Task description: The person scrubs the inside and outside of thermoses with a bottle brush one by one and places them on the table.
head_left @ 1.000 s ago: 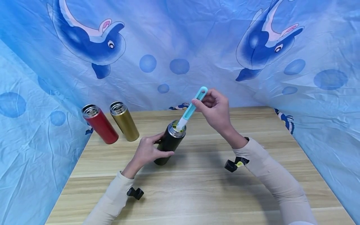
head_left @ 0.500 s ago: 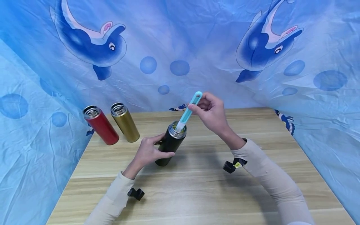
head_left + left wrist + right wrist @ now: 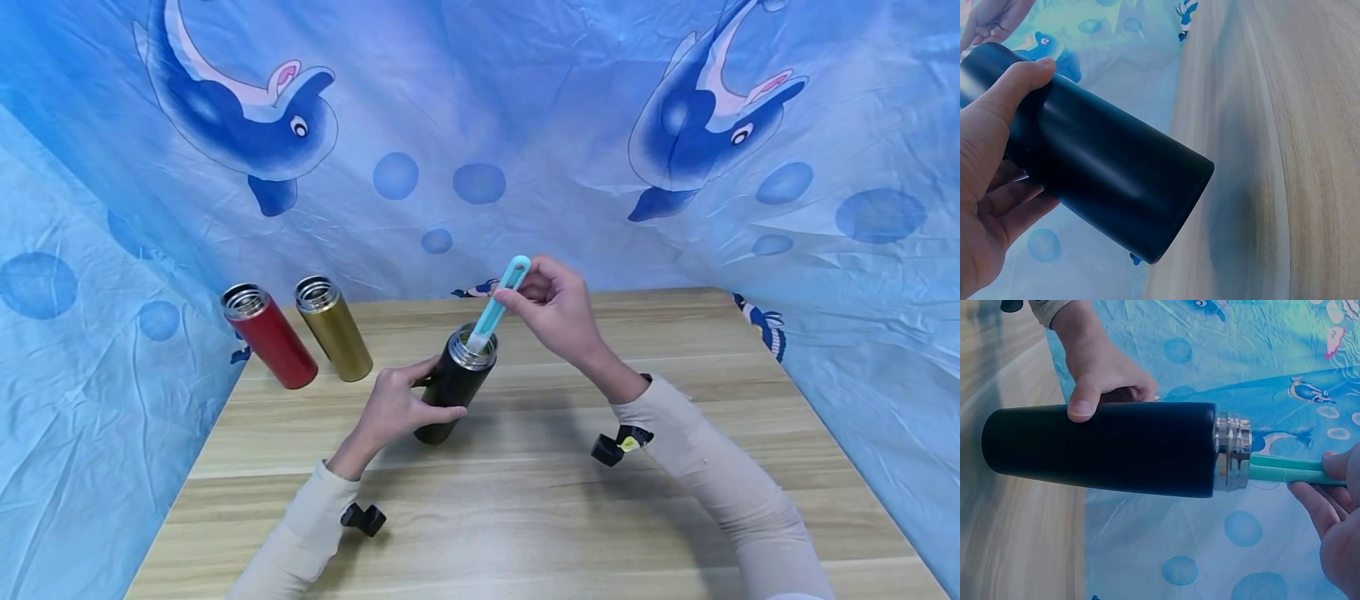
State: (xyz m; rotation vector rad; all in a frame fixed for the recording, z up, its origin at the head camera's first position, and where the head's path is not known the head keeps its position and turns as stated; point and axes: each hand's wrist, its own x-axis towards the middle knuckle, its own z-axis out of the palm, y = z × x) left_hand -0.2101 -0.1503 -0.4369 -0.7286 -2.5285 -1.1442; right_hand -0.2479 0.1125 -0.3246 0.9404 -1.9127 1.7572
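Note:
My left hand grips a black vacuum flask, thumb on one side and fingers round the other. The flask leans to the right, its open steel mouth uncovered. In the left wrist view its base is close to the tabletop; whether it touches, I cannot tell. My right hand pinches the turquoise slotted handle of a bottle brush between thumb and fingers. Its white neck goes down into the flask mouth. The brush head is hidden inside, with a bit of yellow showing at the rim.
A red flask and a gold flask stand without lids at the back left of the wooden table. Blue cloth with printed dolphins hangs behind the table and along both sides.
My right hand has moved down and to the left, and the brush has sunk deeper into the black flask. My left hand and the flask have stayed nearly still.

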